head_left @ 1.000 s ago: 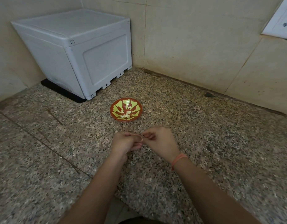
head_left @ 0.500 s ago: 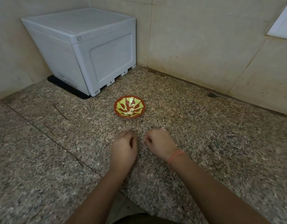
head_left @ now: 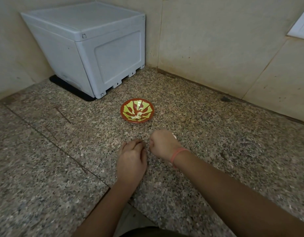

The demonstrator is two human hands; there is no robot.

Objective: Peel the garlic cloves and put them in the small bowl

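Speckled granite counter (head_left: 233,134), a kitchen corner: a person works garlic beside a grey plastic box (head_left: 89,48). The red-and-green small bowl (head_left: 123,115) sits near the hands, on their far side, with a little heap of peeled cloves (head_left: 138,115) at its bottom.

The left hand (head_left: 132,158) lies knuckles up with its fingertips tucked under against the stone. The right hand (head_left: 162,144), a pink band (head_left: 178,153) at its wrist, is balled like a fist. Neither shows what it holds, if anything. A pale scrap (head_left: 174,135) peeks out past the right knuckles, and I cannot tell whether it is clove or skin.

Cloves like these look light and firm, slick once bare, and their skin papery. A nail pinch at the blunt root end seems the surest hold.

Those in the bowl are small crescents lying crosswise over one another, so no common long axis can be made out. The scrap is too small to show which way it points.
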